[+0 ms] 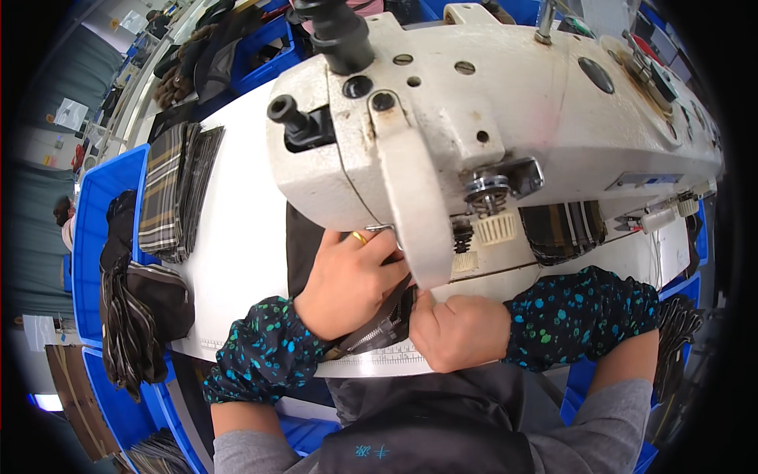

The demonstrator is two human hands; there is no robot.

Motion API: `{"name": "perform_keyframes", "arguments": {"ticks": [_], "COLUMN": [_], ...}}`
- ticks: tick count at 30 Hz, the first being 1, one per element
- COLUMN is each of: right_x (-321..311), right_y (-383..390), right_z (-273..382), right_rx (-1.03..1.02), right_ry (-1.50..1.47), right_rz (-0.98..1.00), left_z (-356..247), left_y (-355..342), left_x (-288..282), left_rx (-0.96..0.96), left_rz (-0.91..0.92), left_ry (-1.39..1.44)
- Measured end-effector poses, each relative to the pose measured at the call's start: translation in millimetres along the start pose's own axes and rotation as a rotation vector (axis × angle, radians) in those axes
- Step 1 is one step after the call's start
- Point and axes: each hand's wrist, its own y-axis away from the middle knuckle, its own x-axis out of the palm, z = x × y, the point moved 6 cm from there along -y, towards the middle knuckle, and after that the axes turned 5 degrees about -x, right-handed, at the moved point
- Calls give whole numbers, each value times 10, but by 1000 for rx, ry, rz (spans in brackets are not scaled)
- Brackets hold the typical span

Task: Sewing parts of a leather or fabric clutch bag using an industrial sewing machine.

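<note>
Dark fabric piece with silver metal zipper (pixel 385 325) on white curved worktable (pixel 237 189), near its ruler-marked front edge. Left hand (pixel 347 278) on cloth, fingers bent, tips partly hidden, grip can't tell. Right hand (pixel 463 332) curled narrow at cloth's right edge, pinch can't tell. White metal sewing machine (pixel 442 103) above; folded brown plaid fabric stack (pixel 168 193) left.

Dark cloth (pixel 298 237) lies under the left fingers (pixel 380 250), showing on their far left side and again between them and the right fingers (pixel 424 322); the hand hides the middle, so one piece or two cannot be told. Between both sets of fingers, a zip (pixel 377 335) with silvery teeth slants, its upper end nearest the right fingers
</note>
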Motion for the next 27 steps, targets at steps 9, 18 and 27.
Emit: {"name": "perform_keyframes", "arguments": {"ticks": [9,18,27], "right_x": [158,148,293], "right_y": [19,52,104], "right_z": [-261,-644,-638], "right_rx": [70,422,405], "right_ry": [30,-294,-704], "right_rz": [9,-178,-20], "left_z": [256,414,822], "left_y": [-162,-48,-27], "left_x": [11,-50,-214], "left_rx": [-76,-156,-204], "left_rz": [-19,215,-188], "left_ry": [44,188,-17]}}
